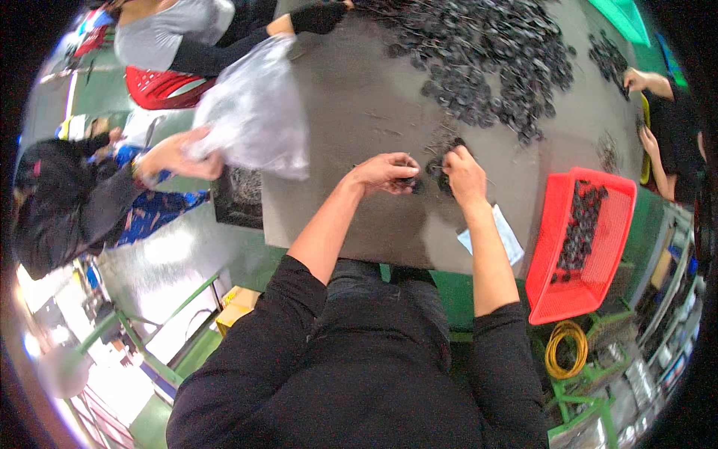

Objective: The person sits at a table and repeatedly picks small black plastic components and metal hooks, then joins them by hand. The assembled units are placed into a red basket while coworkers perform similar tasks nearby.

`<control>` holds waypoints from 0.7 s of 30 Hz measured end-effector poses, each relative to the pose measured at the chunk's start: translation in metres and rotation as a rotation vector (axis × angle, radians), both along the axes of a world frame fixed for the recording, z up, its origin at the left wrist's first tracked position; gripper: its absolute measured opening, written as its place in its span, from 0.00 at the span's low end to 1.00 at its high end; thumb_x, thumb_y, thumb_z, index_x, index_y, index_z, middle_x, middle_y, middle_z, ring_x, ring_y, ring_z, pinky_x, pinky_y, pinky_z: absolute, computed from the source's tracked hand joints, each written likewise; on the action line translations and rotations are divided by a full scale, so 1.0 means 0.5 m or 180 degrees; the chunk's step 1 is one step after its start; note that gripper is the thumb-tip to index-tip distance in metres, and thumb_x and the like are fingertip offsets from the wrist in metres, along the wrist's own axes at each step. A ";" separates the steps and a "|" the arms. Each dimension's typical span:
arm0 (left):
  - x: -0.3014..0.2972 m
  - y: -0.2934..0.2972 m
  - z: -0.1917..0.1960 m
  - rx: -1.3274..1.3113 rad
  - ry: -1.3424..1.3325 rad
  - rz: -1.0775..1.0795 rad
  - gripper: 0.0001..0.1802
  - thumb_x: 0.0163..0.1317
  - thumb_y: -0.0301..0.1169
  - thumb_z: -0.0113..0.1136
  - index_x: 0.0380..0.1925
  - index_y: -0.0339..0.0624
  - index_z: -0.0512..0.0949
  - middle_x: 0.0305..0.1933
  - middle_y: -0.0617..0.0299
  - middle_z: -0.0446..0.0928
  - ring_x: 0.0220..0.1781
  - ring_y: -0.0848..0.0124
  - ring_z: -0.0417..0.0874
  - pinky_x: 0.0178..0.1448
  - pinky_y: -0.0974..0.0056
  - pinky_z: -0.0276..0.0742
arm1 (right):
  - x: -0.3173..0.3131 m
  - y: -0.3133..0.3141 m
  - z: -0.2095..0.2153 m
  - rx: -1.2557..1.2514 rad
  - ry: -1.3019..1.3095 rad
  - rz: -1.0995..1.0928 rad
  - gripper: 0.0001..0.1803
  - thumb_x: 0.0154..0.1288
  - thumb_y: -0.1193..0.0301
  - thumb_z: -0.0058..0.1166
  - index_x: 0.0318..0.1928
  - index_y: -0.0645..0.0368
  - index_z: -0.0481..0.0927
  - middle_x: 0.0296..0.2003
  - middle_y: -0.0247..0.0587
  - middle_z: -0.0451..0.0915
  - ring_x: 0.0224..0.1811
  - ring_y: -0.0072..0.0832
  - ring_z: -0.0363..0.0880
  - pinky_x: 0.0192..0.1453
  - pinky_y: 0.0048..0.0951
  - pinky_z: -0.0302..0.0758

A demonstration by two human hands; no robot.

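Hands [426, 176] | small dark parts [437, 168] pinched between both | grey table [351, 112]

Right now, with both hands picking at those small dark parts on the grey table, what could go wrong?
1. The left hand and right hand pinch small dark parts; one might slip from the fingers.
2. The red basket juts past the table edge, so a bump from the elbow might tip it.
3. The paper slip at the edge could get brushed off.
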State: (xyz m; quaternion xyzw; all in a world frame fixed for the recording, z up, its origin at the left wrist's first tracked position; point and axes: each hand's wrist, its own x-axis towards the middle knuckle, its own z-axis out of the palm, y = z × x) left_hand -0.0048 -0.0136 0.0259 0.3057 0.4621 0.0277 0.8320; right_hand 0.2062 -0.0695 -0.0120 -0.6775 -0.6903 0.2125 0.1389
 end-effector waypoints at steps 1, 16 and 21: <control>-0.007 -0.005 -0.013 0.0136 0.0127 0.0068 0.11 0.60 0.38 0.59 0.37 0.44 0.75 0.29 0.68 0.76 0.29 0.78 0.77 0.29 0.73 0.72 | 0.003 -0.005 0.004 0.0035 0.0189 -0.0128 0.05 0.51 0.73 0.58 0.27 0.56 0.75 0.28 0.33 0.75 0.31 0.32 0.79 0.30 0.32 0.74; -0.023 -0.033 -0.005 0.0836 0.0790 0.0396 0.17 0.64 0.45 0.48 0.39 0.49 0.81 0.47 0.66 0.77 0.50 0.73 0.74 0.50 0.61 0.67 | -0.055 0.002 0.055 -0.0498 0.1886 -0.0476 0.30 0.44 0.75 0.66 0.52 0.55 0.72 0.44 0.38 0.73 0.38 0.25 0.75 0.43 0.27 0.74; -0.019 -0.034 -0.012 0.0017 0.0285 0.1193 0.16 0.64 0.44 0.48 0.40 0.47 0.79 0.39 0.67 0.78 0.43 0.74 0.75 0.46 0.61 0.68 | -0.135 0.001 0.034 -0.1423 0.3803 -0.1050 0.22 0.53 0.79 0.58 0.51 0.59 0.72 0.39 0.39 0.78 0.35 0.22 0.78 0.35 0.23 0.75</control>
